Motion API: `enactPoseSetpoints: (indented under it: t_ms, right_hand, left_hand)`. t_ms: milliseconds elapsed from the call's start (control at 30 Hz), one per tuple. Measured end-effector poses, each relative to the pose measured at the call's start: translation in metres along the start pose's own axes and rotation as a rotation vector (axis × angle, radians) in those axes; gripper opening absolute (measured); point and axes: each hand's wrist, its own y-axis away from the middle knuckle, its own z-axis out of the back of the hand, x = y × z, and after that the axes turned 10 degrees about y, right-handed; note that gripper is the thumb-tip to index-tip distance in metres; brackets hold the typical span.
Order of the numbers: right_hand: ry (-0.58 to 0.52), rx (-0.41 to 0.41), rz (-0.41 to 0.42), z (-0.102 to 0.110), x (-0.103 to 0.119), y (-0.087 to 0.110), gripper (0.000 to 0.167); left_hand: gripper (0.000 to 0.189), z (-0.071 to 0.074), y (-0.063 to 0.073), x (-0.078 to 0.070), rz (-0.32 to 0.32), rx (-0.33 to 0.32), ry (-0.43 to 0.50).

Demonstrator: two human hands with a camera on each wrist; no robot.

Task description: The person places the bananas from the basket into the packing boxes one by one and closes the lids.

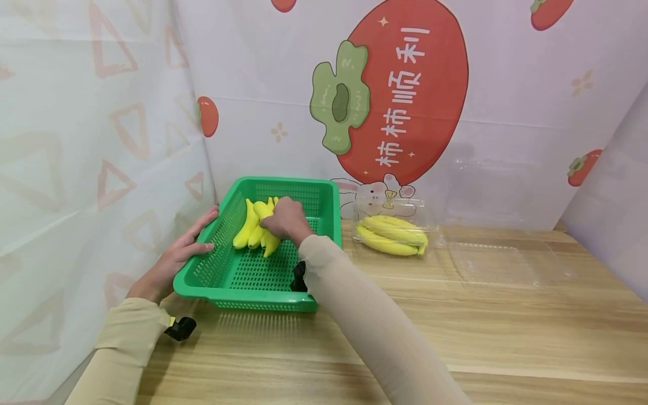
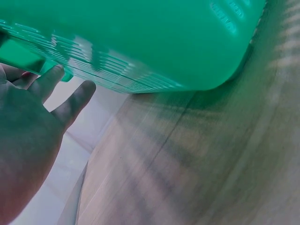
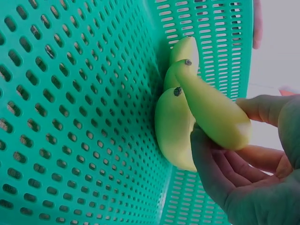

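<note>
A green plastic basket (image 1: 263, 299) with slotted walls stands on the table at the left. My left hand (image 1: 179, 251) holds its left rim, thumb over the inside and fingers along the outside; in the left wrist view those fingers (image 2: 75, 104) lie against the outer wall. Inside the basket, my right hand (image 1: 288, 218) pinches a yellow banana (image 3: 213, 112) between thumb and fingers. Other bananas (image 1: 246, 228) lie beside it against the basket's left side; in the right wrist view they (image 3: 173, 129) are just behind the held one.
Right of the basket, a clear plastic clamshell box (image 1: 359, 233) contains several bananas (image 1: 390, 235). Farther right stands another clear clamshell box (image 1: 496, 261), its lid raised. A printed cloth (image 1: 273, 79) hangs behind the wooden table (image 1: 405, 315), and a pale cloth (image 1: 66, 197) is close by my left arm.
</note>
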Motion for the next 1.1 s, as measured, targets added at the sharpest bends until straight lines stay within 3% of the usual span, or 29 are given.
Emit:
enactPoseSetpoints:
  t_ms: [100,167,333,433,633,1100]
  right_hand:
    - [-0.028,-0.011,-0.006,0.0013,-0.0004,-0.0020,0.051]
    - [-0.058,-0.022,-0.014,0.0017,-0.0007,-0.0024,0.053]
    - [-0.136,-0.146,-0.019,0.0006,0.0000,-0.0001,0.022]
    - [-0.203,-0.224,-0.019,0.0011,0.0012,0.0019,0.033]
    - [-0.300,-0.299,-0.014,0.0046,0.0019,0.0030,0.040]
    - [-0.432,-0.430,0.027,0.0057,-0.0002,0.0044,0.039]
  left_hand:
    - [0.073,0.0000,0.0007,-0.0007,0.008,-0.010,-0.005]
    - [0.074,-0.0002,0.0012,-0.0011,0.014,-0.018,-0.016]
    - [0.074,-0.0007,0.0021,-0.0015,0.021,-0.030,-0.033]
    - [0.073,-0.0009,0.0021,-0.0016,0.016,-0.033,-0.017]
    - [0.072,-0.0005,0.0018,-0.0020,0.006,-0.035,-0.005]
    - [0.073,-0.0009,0.0013,-0.0030,0.006,-0.016,0.016]
